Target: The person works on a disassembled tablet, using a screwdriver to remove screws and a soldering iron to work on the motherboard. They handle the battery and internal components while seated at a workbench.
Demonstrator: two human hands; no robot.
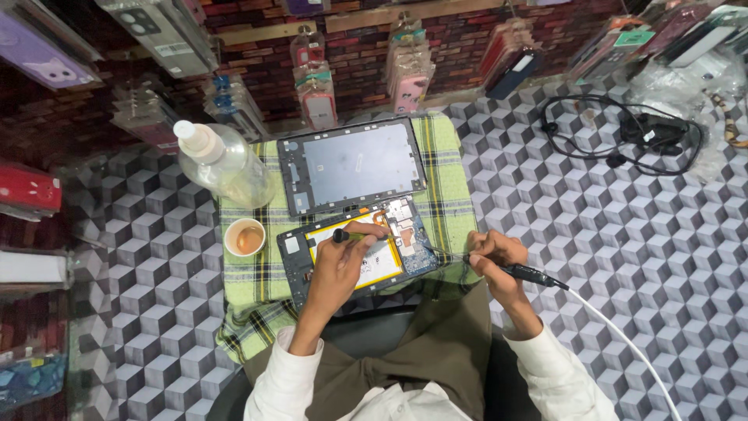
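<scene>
Lying under both hands' grip, the opened tablet (360, 251) rests on cloth (444, 168).

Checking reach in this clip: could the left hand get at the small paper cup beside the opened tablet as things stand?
Probably yes. The paper cup stands on the checked cloth just left of the opened tablet, with nothing between them. But the left hand grips a dark-knobbed tool, so it isn't free.

The floor (623, 257) has a grey cube pattern. A green plaid cloth (448, 179) lies on it. Right of the cloth lies a black cable (623, 129). On the cloth rest 1 bottle (222, 164), 1 cup (245, 237) and 2 tablet halves (351, 165).
</scene>
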